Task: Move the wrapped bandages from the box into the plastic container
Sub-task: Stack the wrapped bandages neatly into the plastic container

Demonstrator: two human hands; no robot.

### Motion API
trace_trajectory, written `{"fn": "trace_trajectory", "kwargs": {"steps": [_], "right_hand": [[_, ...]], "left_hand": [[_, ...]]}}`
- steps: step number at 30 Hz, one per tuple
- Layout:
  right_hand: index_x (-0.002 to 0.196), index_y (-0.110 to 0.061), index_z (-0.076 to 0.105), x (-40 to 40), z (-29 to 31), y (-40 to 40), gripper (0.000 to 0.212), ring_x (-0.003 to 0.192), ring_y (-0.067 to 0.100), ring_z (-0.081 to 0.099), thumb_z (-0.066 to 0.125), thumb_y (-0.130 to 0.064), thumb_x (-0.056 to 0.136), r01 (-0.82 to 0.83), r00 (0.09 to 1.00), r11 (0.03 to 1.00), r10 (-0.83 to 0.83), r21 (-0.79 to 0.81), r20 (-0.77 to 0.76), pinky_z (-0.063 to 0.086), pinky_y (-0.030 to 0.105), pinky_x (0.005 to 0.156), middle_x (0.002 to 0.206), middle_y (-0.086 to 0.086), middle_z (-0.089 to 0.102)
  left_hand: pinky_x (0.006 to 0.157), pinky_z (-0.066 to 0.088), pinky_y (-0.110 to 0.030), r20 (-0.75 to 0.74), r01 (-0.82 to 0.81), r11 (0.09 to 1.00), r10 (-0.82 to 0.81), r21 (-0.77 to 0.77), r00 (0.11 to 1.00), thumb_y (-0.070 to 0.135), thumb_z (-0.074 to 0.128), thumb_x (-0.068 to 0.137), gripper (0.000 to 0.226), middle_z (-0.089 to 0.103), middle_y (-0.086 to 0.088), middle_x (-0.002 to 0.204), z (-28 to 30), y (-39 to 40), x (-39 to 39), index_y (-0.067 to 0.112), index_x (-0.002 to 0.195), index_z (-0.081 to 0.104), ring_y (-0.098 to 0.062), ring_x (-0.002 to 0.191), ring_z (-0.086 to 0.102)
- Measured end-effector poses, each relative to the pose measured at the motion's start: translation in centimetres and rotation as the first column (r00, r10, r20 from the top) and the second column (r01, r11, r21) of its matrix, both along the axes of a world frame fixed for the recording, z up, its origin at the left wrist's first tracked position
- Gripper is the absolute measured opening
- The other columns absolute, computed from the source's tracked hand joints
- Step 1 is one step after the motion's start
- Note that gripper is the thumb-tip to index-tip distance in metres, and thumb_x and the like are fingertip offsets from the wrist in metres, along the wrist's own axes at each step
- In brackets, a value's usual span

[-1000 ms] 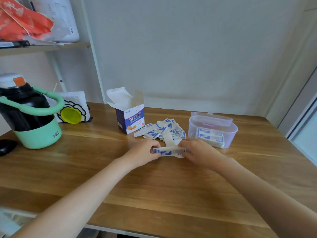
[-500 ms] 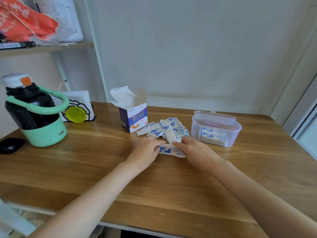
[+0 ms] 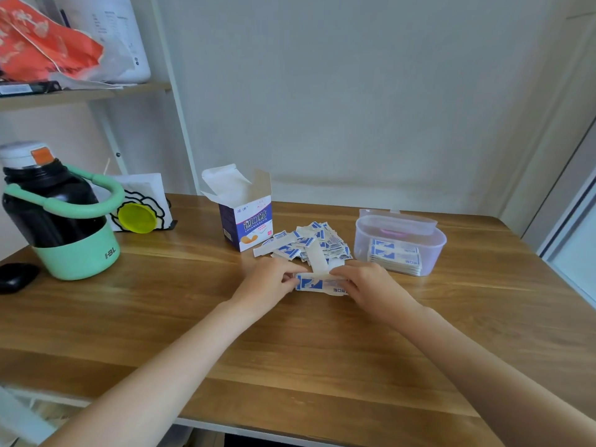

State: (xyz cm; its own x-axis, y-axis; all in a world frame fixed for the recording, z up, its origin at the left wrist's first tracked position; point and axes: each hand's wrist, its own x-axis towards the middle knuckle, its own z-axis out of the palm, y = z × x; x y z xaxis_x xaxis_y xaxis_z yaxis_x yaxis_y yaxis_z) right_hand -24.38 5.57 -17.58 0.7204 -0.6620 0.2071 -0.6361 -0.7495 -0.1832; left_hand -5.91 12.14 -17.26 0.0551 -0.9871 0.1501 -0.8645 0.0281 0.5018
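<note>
Small stack of wrapped bandages (image 3: 317, 283) low over the counter (image 3: 290, 350), pinched at its ends by left hand (image 3: 269, 280) and right hand (image 3: 366, 285). Loose bandage pile (image 3: 309, 241) just behind, between open box (image 3: 245, 221) and plastic container (image 3: 400, 243), which holds more bandages.

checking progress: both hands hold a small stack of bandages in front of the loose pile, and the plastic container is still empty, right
Not quite. The plastic container already holds a stack of bandages, as the head view shows. The rest is right: the left hand and right hand hold a small stack in front of the loose pile.
</note>
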Motion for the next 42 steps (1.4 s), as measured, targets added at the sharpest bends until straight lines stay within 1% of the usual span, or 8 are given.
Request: {"fn": "trace_trajectory", "kwargs": {"steps": [7,10,12,17,25,28,32,42], "right_hand": [[0.103,-0.004,0.064,-1.3,5.2,-2.2,0.017,0.071,0.026,0.059,0.054,-0.006,0.091,0.166,0.907,0.986,-0.147,-0.013,0.394,0.04,0.026,0.064,0.086,0.014,0.069],[0.089,-0.012,0.062,-3.4,8.4,-5.1,0.011,0.053,0.009,0.059,0.056,-0.003,0.088,0.247,0.838,0.957,-0.288,0.149,0.464,0.049,0.02,0.06,0.065,0.005,0.064],[0.085,-0.012,0.063,-5.1,9.3,-7.2,0.013,0.037,0.001,0.051,0.057,-0.001,0.085,0.318,0.832,0.91,-0.403,0.267,0.382,0.042,0.008,0.046,0.056,-0.002,0.059],[0.073,-0.013,0.064,-6.7,9.0,-10.5,0.016,0.037,-0.002,0.052,0.06,0.001,0.081,0.473,0.862,0.803,-0.507,0.363,-0.001,0.042,0.015,0.05,0.033,-0.009,0.054],[0.105,-0.009,0.068,-5.4,7.6,-10.8,0.025,0.085,0.019,0.054,0.054,-0.008,0.085,0.488,0.848,0.827,-0.373,0.278,-0.378,0.046,0.026,0.072,0.104,0.007,0.064],[0.108,-0.008,0.067,-5.2,7.5,-10.8,0.026,0.088,0.019,0.051,0.052,-0.01,0.087,0.484,0.828,0.849,-0.365,0.214,-0.427,0.047,0.029,0.079,0.116,0.008,0.062],[0.11,-0.005,0.064,-4.9,7.3,-10.9,0.028,0.084,0.021,0.05,0.049,-0.01,0.087,0.495,0.792,0.855,-0.369,0.157,-0.486,0.044,0.028,0.074,0.116,0.011,0.064],[0.112,-0.004,0.057,-4.5,7.3,-10.7,0.024,0.085,0.023,0.048,0.044,-0.012,0.093,0.52,0.743,0.847,-0.383,0.113,-0.548,0.039,0.027,0.073,0.096,0.006,0.046]], "left_hand": [[0.07,0.048,-0.012,-0.373,-0.114,0.99,0.074,-0.085,0.925,0.008,0.061,0.087,0.027,0.067,-0.001,0.103,4.6,-4.9,-0.9,0.014,0.113,0.066,-0.01,0.086,0.061],[0.072,0.049,-0.022,-0.438,-0.139,0.981,0.067,-0.134,0.896,0.009,0.064,0.084,0.017,0.07,-0.003,0.09,7.2,-8.3,-3.5,0.015,0.099,0.063,-0.014,0.076,0.064],[0.071,0.049,-0.024,-0.343,-0.111,0.988,0.069,-0.106,0.937,0.007,0.063,0.081,0.017,0.071,-0.002,0.087,7.8,-10.6,-5.6,0.016,0.096,0.06,-0.015,0.077,0.064],[0.08,0.049,-0.03,0.042,0.012,0.995,-0.016,0.104,0.999,0.009,0.06,0.084,0.014,0.064,-0.002,0.108,7.5,-14.1,-9.1,0.019,0.093,0.063,-0.022,0.1,0.061],[0.096,0.028,-0.04,0.569,0.109,0.957,-0.248,0.267,0.784,0.018,0.046,0.093,0.014,0.061,-0.005,0.104,7.5,-14.7,-10.8,0.015,0.095,0.06,-0.023,0.097,0.053],[0.101,0.025,-0.039,0.561,0.092,0.939,-0.274,0.331,0.781,0.021,0.033,0.099,0.026,0.056,-0.005,0.093,7.4,-14.5,-11.5,0.015,0.083,0.053,-0.024,0.1,0.052],[0.106,0.027,-0.038,0.411,0.028,0.89,-0.238,0.455,0.88,0.029,0.026,0.101,0.038,0.056,-0.01,0.122,7.1,-14.0,-12.3,0.015,0.128,0.049,-0.028,0.122,0.044],[0.113,0.024,-0.045,0.286,0.022,0.876,-0.181,0.482,0.941,0.037,0.021,0.102,0.05,0.052,-0.016,0.132,6.6,-13.7,-12.7,0.007,0.126,0.053,-0.031,0.127,0.043]]}}
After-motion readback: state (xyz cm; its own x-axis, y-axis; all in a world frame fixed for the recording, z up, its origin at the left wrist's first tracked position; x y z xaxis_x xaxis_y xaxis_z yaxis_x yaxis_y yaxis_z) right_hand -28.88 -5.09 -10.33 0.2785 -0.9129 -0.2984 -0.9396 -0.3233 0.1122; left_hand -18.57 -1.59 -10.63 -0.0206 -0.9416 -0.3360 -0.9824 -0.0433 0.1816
